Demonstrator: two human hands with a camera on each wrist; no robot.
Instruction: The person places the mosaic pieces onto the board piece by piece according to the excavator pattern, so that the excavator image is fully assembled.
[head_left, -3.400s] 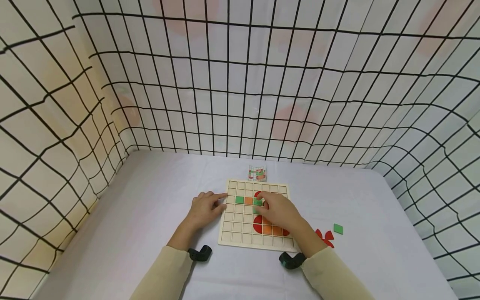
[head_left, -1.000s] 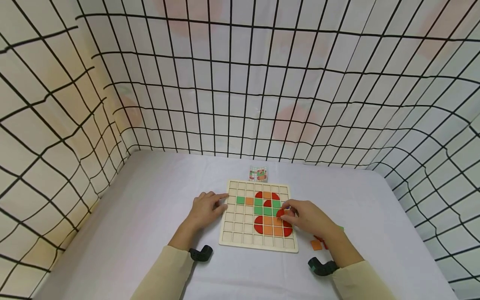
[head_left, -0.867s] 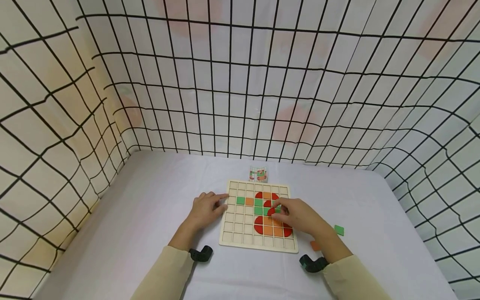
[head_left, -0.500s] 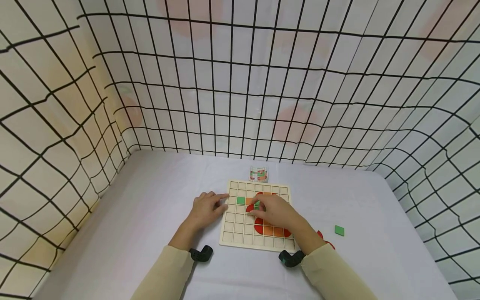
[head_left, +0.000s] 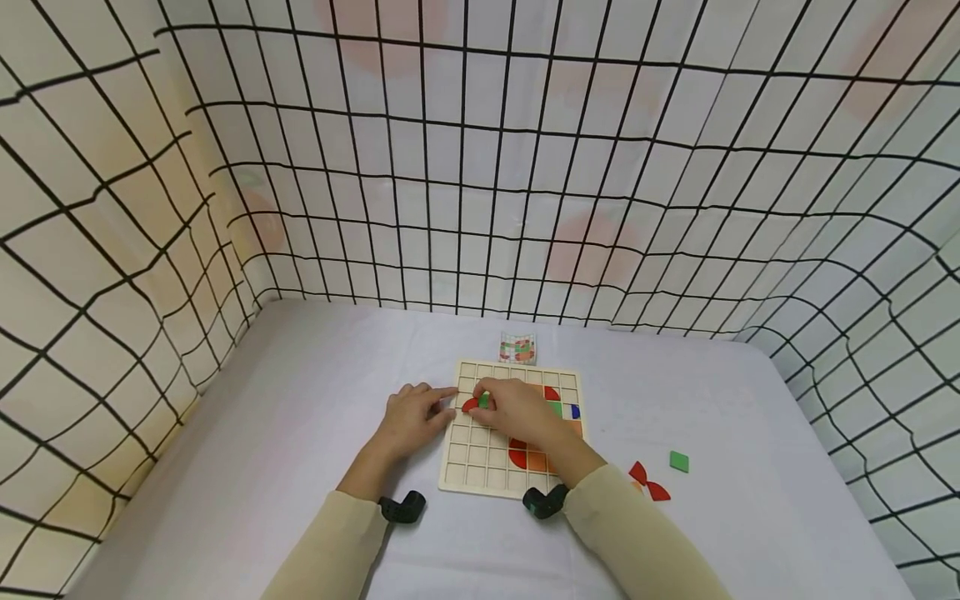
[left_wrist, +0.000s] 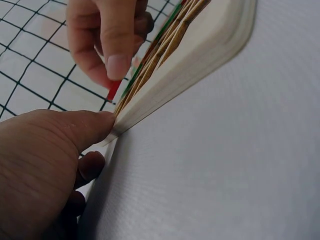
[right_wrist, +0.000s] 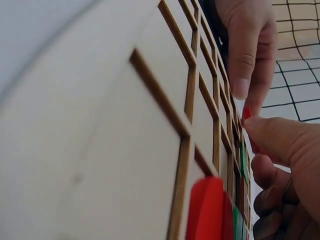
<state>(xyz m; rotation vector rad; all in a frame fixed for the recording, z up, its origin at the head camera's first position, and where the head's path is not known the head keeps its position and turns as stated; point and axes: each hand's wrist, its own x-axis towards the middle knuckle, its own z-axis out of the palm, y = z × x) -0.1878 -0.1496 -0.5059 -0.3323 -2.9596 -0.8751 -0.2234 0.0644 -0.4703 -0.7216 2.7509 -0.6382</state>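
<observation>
A wooden grid board (head_left: 468,477) lies on the table with red, orange and green tiles in its cells. My right hand (head_left: 521,412) reaches across it and pinches a red quarter-round tile (head_left: 469,405) between thumb and fingers, close over the left columns. Right beside that tile is a green square tile (head_left: 483,401), partly covered by the fingers. In the right wrist view, the held red tile (right_wrist: 246,114) shows on edge at the thumb tip. My left hand (head_left: 408,421) rests at the board's left edge, its index finger and thumb touching the rim.
A small pattern card (head_left: 517,348) stands behind the board. Red quarter-round tiles (head_left: 657,492) and a green tile (head_left: 678,461) lie loose to the right. A small blue piece (head_left: 575,411) sits at the board's right side. Black wire mesh (head_left: 480,208) encloses the table's back and sides.
My right hand has carried the red tile leftward from the board's right side to its left columns, uncovering the blue piece. The left hand has stayed at the board's edge.
</observation>
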